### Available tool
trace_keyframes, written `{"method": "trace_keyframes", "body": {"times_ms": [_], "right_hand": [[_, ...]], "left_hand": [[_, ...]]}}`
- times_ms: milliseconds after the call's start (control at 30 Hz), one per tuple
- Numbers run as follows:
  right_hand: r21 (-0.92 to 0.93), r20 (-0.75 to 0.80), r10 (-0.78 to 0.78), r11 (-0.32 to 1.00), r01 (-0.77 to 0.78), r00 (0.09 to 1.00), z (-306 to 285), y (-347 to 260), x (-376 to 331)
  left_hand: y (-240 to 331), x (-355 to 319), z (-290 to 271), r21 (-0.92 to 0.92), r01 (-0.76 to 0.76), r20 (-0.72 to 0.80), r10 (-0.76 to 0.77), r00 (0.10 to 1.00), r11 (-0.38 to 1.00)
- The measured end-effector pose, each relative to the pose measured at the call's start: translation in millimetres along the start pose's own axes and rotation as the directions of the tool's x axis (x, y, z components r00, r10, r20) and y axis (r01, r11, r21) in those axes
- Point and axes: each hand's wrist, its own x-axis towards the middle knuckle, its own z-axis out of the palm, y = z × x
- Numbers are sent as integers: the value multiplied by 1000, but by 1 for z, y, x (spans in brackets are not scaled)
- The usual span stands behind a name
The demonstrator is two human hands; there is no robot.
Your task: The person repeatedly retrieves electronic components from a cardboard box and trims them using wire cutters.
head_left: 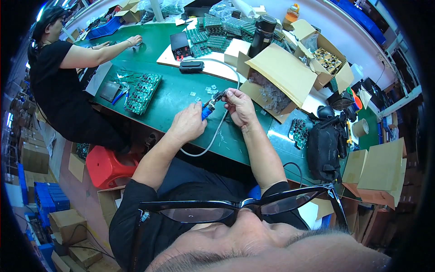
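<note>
My left hand point(186, 123) is closed round a pair of blue-handled pliers point(208, 111), whose metal head points up and right. My right hand point(241, 108) is closed with thumb and fingertips pinched at the pliers' head; a small dark piece seems to be there, too small to name. Both hands are just above the front of the green table point(174, 97). A grey cable point(216, 133) loops below and behind them. Small clear square pieces point(211, 89) lie scattered beyond the pliers.
At left, a co-worker point(59, 77) reaches over the table. Green circuit boards point(143, 93) lie between us, with more piled at the back. Right of my hands stands an open carton point(283, 72) of clear parts, beside a dark thermos point(263, 35) and black bag point(324, 149).
</note>
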Motion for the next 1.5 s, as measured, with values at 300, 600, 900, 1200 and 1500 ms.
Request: {"method": "trace_keyframes", "body": {"times_ms": [300,600,900,1200,1500], "right_hand": [[2,-18,1,1000,-1,1000,-2,5,1],[-31,-59,29,999,-31,998,0,2,0],[-112,-141,26,993,-42,990,2,2,0],[-563,-171,-195,824,66,966,6,25,16],[-986,-153,-468,15,-165,870,-22,-79,-21]], "left_hand": [[-8,4,8,-3,-23,-14,23,1000,1000],[-4,6,-9,-256,48,118,-18,993,965],[-65,15,28,-879,476,444,290,848,-44],[-91,24,43,-780,476,300,424,854,-407],[-87,30,42,-771,511,327,454,829,-379]]}}
